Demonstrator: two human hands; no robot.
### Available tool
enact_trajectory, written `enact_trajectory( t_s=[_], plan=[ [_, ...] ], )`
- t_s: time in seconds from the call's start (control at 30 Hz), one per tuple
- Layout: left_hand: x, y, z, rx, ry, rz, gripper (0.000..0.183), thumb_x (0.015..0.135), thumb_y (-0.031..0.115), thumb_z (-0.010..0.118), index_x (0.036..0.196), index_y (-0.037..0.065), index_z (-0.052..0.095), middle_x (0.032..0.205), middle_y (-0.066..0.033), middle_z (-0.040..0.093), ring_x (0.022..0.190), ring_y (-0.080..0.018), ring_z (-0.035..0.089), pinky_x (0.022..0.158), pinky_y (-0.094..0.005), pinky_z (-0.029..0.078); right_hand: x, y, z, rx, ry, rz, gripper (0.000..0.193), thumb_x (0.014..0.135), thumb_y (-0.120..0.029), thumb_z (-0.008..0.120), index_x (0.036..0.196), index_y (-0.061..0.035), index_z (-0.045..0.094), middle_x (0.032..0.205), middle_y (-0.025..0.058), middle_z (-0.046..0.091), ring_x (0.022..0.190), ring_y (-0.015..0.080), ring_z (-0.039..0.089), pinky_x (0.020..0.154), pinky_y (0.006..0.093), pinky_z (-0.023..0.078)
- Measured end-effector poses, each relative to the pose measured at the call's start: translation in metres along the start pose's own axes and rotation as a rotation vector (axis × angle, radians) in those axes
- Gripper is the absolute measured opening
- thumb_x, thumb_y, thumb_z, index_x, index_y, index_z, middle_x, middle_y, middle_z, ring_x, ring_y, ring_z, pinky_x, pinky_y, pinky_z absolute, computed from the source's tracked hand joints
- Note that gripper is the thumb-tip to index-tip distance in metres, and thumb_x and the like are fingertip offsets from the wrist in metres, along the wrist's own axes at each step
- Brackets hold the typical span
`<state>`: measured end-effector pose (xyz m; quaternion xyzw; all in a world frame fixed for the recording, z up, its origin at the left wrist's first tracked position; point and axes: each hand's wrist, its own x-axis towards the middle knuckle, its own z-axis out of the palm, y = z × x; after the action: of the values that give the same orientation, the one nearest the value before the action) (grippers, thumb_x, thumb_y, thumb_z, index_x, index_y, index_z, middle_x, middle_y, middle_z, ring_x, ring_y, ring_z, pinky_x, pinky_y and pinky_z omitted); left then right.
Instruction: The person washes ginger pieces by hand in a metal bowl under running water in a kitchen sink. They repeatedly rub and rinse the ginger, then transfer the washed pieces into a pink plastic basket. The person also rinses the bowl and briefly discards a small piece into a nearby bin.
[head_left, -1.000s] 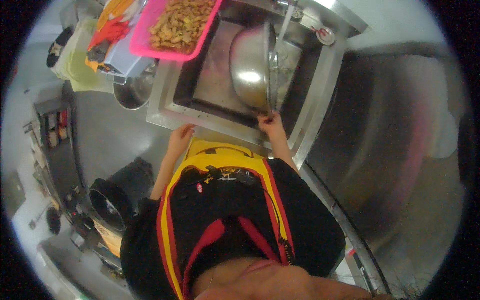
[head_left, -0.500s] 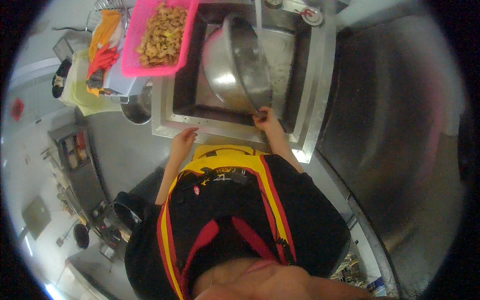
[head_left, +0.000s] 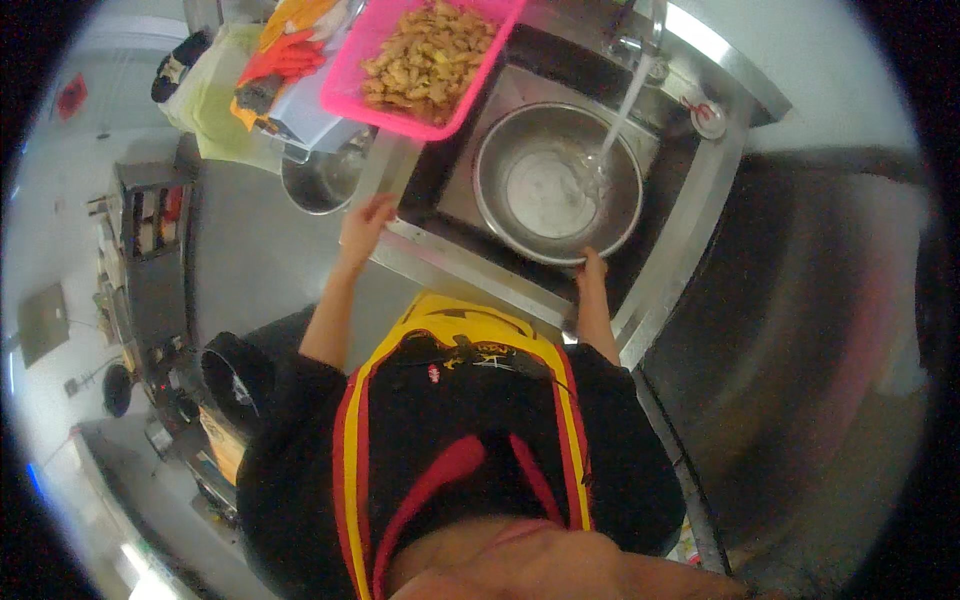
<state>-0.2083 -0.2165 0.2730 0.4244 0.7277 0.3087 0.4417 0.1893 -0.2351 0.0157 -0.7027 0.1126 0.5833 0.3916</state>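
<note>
A wide stainless steel basin [head_left: 490, 185] rests upright in the metal sink [head_left: 475, 272]. My right hand [head_left: 592, 265] grips its near rim, fingers closed over the edge. Water [head_left: 630, 98] runs from the tap [head_left: 657, 28] into the right side of the basin, splashing inside. My left hand [head_left: 368, 222] is held by the sink's near left corner, empty, its fingers loosely bent and apart. Beyond it, a pink plastic basket [head_left: 345, 85] full of knobbly tan pieces that look like ginger [head_left: 428, 65] sits across the sink's left edge.
Orange-red gloves [head_left: 288, 58] lie left of the basket, beside a yellow-green cloth [head_left: 225, 118]. A metal pot [head_left: 320, 185] is lower down, left of the sink. A small round dish with something red [head_left: 708, 120] stands on the sink's right rim. Further right is a broad dark metal surface [head_left: 800, 290].
The basin has gone from tipped on its side to upright under the running water, with my right hand still on its rim. The view has shifted, and my left hand stays near the sink edge.
</note>
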Motion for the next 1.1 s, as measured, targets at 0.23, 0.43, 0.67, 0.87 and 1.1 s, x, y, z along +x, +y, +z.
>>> enact_trajectory(
  t_s=[0.23,0.43,0.67,0.87,1.1],
  plan=[
    [0.126,0.027,-0.064,0.242,0.522,0.304,0.034,0.082,0.015,0.054,0.112,-0.002,0.055,0.084,-0.0132,0.065,0.076,-0.0237,0.061,0.071,-0.0325,0.047,0.016,-0.009,-0.005,-1.023,0.228,-0.392,0.038,0.07,-0.02,0.067,0.097,0.0041,0.056,0.097,0.013,0.06,0.075,0.0261,0.059,0.072,0.0366,0.048],
    [0.238,0.026,-0.095,0.748,0.668,0.533,0.039,0.078,0.019,0.054,0.111,-0.001,0.053,0.093,-0.0215,0.061,0.083,-0.0364,0.06,0.076,-0.0428,0.047,-0.09,-0.078,0.161,-0.634,-0.419,-1.09,0.043,0.082,-0.018,0.059,0.118,0.0038,0.05,0.105,0.015,0.059,0.097,0.0219,0.055,0.085,0.0327,0.043],
    [0.3,0.016,-0.098,0.633,0.458,0.365,0.04,0.071,0.029,0.06,0.101,0.003,0.056,0.092,-0.0217,0.061,0.086,-0.0373,0.059,0.073,-0.0436,0.047,-0.178,-0.104,0.334,-0.571,-0.383,-1.259,0.05,0.076,-0.023,0.062,0.118,-0.001,0.046,0.095,0.0184,0.061,0.091,0.0288,0.059,0.076,0.0372,0.045],
    [0.272,0.009,-0.091,0.494,0.335,0.376,0.031,0.067,0.026,0.064,0.086,0.002,0.059,0.079,-0.0163,0.061,0.072,-0.0284,0.059,0.066,-0.0385,0.046,-0.158,-0.088,0.314,-0.498,-0.187,-1.177,0.04,0.078,-0.016,0.056,0.116,-0.003,0.049,0.092,0.0169,0.061,0.086,0.0269,0.06,0.074,0.0358,0.046],
    [0.158,0.035,-0.066,0.261,0.077,0.296,0.019,0.068,0.015,0.064,0.079,0.001,0.057,0.066,-0.0092,0.057,0.06,-0.0167,0.053,0.059,-0.0307,0.044,-0.115,-0.016,0.198,-0.423,-0.022,-1.136,0.041,0.079,-0.009,0.056,0.118,0.0,0.049,0.094,0.0106,0.06,0.084,0.0167,0.057,0.074,0.0299,0.045]
  ],
)
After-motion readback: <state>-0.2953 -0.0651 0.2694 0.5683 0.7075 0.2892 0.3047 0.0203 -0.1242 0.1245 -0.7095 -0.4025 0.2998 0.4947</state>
